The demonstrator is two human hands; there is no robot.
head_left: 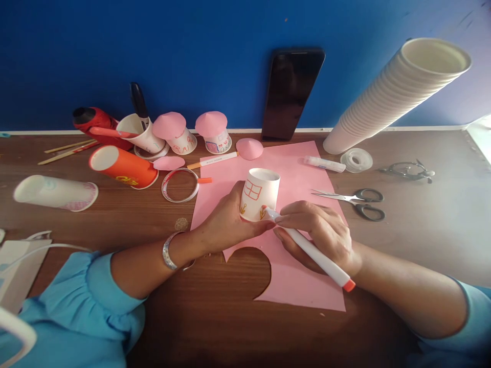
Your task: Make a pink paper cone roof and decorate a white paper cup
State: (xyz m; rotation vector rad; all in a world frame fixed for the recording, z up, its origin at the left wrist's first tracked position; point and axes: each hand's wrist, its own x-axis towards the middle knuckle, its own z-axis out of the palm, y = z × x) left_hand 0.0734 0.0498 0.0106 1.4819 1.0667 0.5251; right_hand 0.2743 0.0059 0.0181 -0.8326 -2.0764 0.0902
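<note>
My left hand (233, 214) is wrapped round a short white paper cup (264, 191) and holds it upside down and slightly tilted. On the cup's side are an orange-red window drawing and small orange flowers near the lower edge. In my right hand (318, 230) is a white felt-tip marker (318, 255) with an orange-red end. Its tip touches the cup at the right-hand flower. Below both hands lies a sheet of pink paper (303, 286) with a rounded piece cut out. The marker's orange cap (204, 180) rests on the sheet's left edge.
Behind stand two decorated cups (217, 140) with pink cone tops, a loose pink cone (250, 148) and another marker (218, 159). Scissors (360, 198), tape (356, 160) and a glue tube (324, 163) lie right. A tall cup stack (387, 102) and a phone (293, 94) lean at the wall.
</note>
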